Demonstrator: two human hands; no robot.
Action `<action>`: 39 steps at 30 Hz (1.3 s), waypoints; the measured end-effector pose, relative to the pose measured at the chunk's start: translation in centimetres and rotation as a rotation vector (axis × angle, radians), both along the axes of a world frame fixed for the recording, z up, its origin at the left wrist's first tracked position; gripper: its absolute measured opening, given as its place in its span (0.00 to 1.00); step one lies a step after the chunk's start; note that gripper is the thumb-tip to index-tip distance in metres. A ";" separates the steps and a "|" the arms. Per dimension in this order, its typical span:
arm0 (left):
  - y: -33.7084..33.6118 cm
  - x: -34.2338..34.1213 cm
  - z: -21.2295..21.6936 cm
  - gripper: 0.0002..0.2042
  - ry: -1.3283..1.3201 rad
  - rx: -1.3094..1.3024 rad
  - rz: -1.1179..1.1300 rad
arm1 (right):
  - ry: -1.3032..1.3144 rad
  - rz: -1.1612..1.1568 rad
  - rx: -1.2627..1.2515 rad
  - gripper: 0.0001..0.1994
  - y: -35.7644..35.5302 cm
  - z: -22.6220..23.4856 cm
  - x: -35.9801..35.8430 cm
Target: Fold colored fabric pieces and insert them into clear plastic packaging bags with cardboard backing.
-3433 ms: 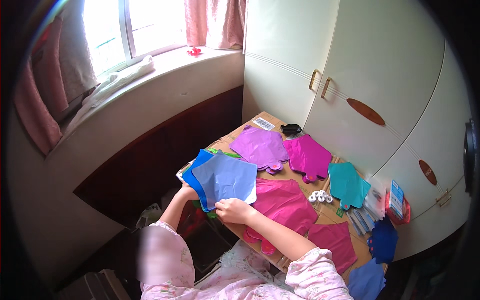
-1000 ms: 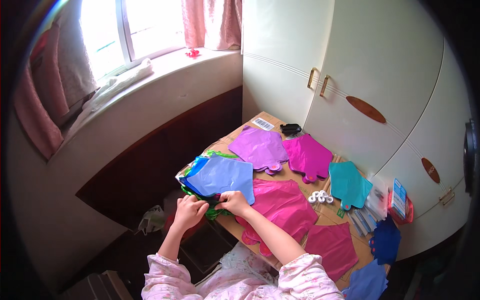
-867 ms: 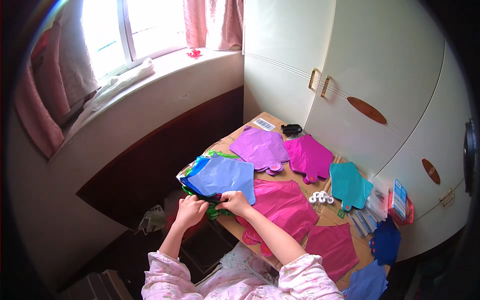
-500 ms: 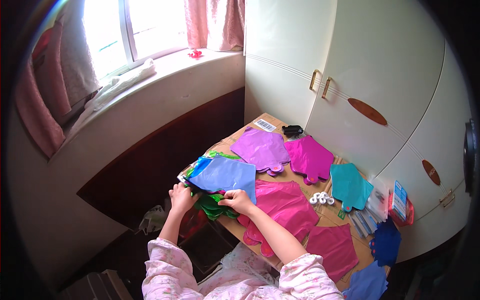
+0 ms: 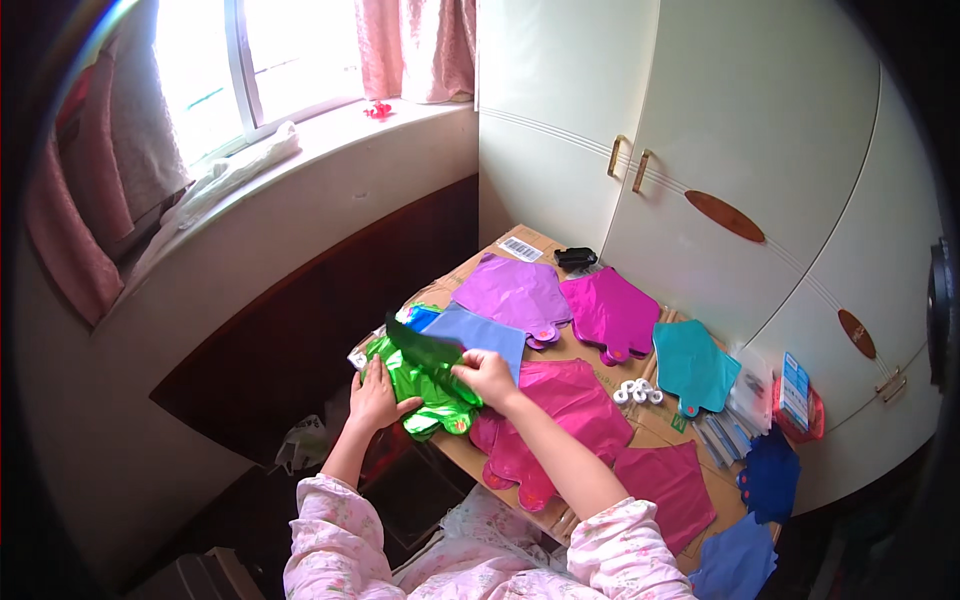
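Note:
My left hand (image 5: 374, 399) lies with fingers stretched on a pile of shiny green foil pieces (image 5: 440, 412) at the table's left edge. Between the fingertips of my right hand (image 5: 486, 380) is the edge of a dark green foil piece (image 5: 424, 347), its far end raised above the pile. Behind it a periwinkle-blue foil piece (image 5: 490, 336) lies flat, partly covered. A bright blue foil corner (image 5: 421, 319) shows at the pile's far side. Close to my right forearm are large pink foil pieces (image 5: 575, 405) with rounded tabs.
The cardboard-topped table (image 5: 655, 425) also holds lilac (image 5: 510, 295), magenta (image 5: 612, 308) and teal (image 5: 693, 365) foil pieces. White rings (image 5: 638, 392), a black object (image 5: 575, 259) and a red basket (image 5: 802, 418) sit among them. A white cupboard (image 5: 740, 130) stands behind.
The periwinkle piece is off the green pile and lies farther right and lower. My left hand has flattened onto the green foil; my right hand now lifts a dark green piece.

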State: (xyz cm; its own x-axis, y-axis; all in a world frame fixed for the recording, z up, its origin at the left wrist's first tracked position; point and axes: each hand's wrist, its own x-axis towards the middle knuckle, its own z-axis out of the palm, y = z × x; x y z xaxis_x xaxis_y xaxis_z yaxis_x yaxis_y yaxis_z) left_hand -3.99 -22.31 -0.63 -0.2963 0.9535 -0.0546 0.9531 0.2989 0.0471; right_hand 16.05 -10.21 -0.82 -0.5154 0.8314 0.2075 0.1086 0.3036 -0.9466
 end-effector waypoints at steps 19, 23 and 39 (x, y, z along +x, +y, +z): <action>0.6 0.3 -1.3 0.51 -0.009 0.069 0.078 | 0.376 -0.510 0.300 0.06 1.1 22.8 29.3; 0.1 3.6 -0.3 0.42 0.011 0.357 0.002 | -0.464 -0.900 0.844 0.03 -7.2 27.2 34.3; -7.1 34.7 -0.7 0.19 -2.193 -0.627 -0.042 | -1.024 -0.432 1.007 0.03 -27.3 3.6 29.6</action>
State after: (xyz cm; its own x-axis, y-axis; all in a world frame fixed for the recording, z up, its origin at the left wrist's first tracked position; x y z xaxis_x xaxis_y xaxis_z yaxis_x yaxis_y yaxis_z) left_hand 30.69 -29.44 -1.37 0.6251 0.6957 -0.3538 -0.4016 0.6754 0.6185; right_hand 45.68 -37.53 2.81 -0.5463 0.6854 0.4814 0.8259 0.5365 0.1733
